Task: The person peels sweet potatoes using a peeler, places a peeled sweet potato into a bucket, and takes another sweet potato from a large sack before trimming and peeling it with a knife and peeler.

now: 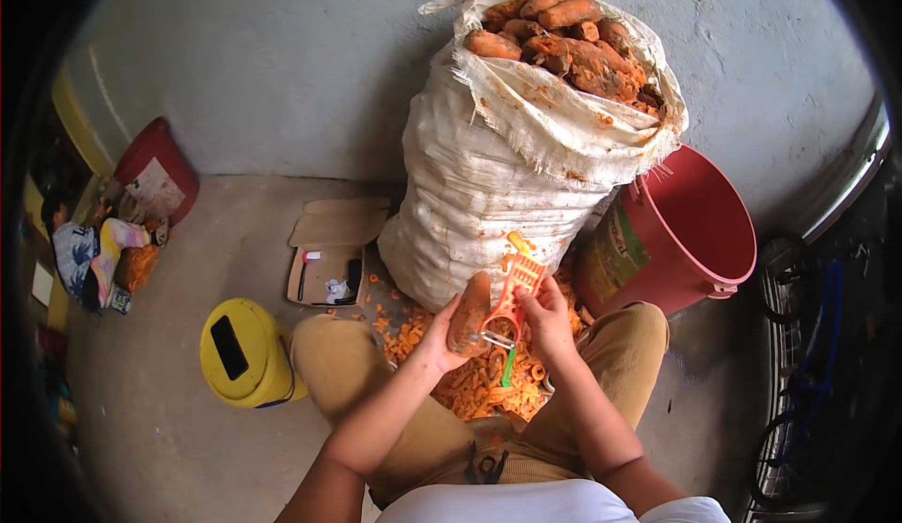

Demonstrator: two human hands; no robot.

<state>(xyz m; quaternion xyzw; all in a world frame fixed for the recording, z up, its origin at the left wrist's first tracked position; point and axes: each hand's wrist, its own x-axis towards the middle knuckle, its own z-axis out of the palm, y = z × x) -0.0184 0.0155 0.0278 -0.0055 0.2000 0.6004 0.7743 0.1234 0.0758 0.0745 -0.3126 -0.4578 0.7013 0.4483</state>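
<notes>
1. Clock positions are read from the middle of the view, 12 at the top.
2. Hands: two. The left hand (445,341), near 6 o'clock, has its grip narrowed around one unpeeled-looking root (470,314), held upright with a slight tilt.
3. The right hand (550,321), toward 4 o'clock, holds one orange peeler (516,296) in a narrow grip, fingers closed on its handle. Its metal blade points down, beside the root; contact cannot be confirmed.
4. Sack: one, white, woven (489,175), at 1 o'clock, filled to the mouth with roots (573,44); these overlap too much for an exact count.
5. Red buckets: two. A large bucket (700,222) stands at 3 o'clock beside the sack; another bucket (162,173) is between 9 and 10.
6. Yellow pail (218,373): one, at 8 o'clock, one dark phone-like object (228,347) on its lid.
7. Cardboard box (319,297): one, open, near 9 o'clock.
8. Orange peelings (470,387): heaped at 6 o'clock between the legs, uncounted; one green strip-like item (508,368) lies over them.
</notes>
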